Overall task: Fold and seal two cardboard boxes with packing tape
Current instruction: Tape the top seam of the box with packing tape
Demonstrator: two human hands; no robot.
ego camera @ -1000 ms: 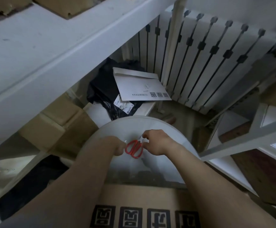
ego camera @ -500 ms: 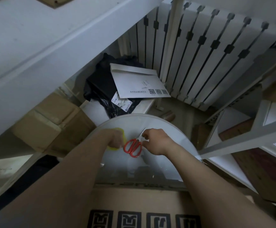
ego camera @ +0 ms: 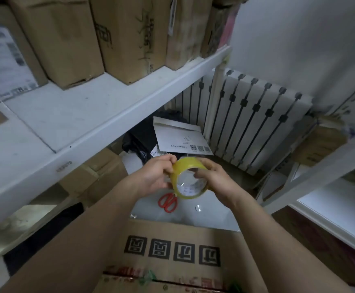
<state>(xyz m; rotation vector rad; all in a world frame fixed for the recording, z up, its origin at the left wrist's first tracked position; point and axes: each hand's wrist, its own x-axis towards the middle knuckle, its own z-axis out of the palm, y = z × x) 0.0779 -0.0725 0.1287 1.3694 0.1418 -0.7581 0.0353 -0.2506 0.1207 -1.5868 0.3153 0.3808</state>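
Left hand (ego camera: 153, 176), right hand (ego camera: 216, 179) close together.

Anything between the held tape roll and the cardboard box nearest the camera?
Nothing visible does. Left hand and right hand hold the tape roll; the red scissors lie on the table, off the cardboard box.

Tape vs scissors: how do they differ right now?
Tape is a translucent yellow ring; scissors have red loop handles. Tape is held up off the table; scissors lie flat on it, untouched. Tape is nearer the camera and hides the scissors' blade end. Shared: both are just beyond the far edge of the box.
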